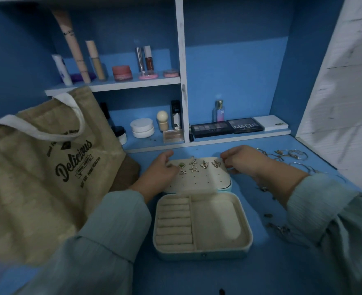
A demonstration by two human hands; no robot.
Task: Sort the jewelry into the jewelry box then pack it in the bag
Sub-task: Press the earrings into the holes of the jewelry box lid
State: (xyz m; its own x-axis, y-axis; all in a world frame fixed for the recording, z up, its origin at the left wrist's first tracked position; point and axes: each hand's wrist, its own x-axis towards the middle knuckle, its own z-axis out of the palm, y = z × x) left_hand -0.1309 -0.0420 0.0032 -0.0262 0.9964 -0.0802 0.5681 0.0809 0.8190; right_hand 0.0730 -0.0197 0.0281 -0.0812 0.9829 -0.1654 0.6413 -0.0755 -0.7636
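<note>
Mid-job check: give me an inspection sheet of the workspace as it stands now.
Surface: blue desk, dimly lit.
Job's things: jewelry box open, earrings pinned on its lid panel; ring rolls and tray bare; loose jewelry at right; tote bag at left.
Clutter: small pieces by right sleeve.
Grips: left hand and right hand on the lid panel's edges.
Cables: nothing seen.
Surroundings: shelves of cosmetics.

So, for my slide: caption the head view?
Both hands pin earrings onto the open jewelry box lid.
</note>
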